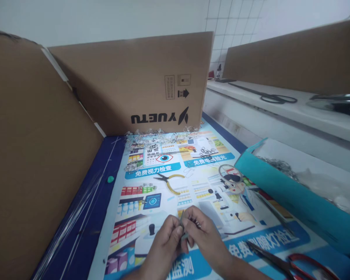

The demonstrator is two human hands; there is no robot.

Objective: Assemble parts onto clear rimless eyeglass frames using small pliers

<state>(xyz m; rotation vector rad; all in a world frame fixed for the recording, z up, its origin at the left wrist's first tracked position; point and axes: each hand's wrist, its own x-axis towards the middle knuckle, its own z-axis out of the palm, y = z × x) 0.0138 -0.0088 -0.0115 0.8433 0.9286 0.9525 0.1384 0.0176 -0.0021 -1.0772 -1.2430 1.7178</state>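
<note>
My left hand [163, 243] and my right hand [202, 231] meet low in the middle of the view, fingertips pinched together on a small grey metal piece [183, 227]. Its exact shape is hidden by my fingers. Both hands hover just above a colourful printed poster [175, 186] that covers the table. Yellow-handled pliers [170, 181] lie on the poster a little beyond my hands.
Red-handled scissors [291, 264] lie at the lower right. A teal box [294, 198] with clear bits stands on the right. Cardboard panels [140, 81] wall off the back and left. A pile of small clear parts [160, 136] sits by the back panel. Black scissors [275, 97] rest on the neighbouring white counter.
</note>
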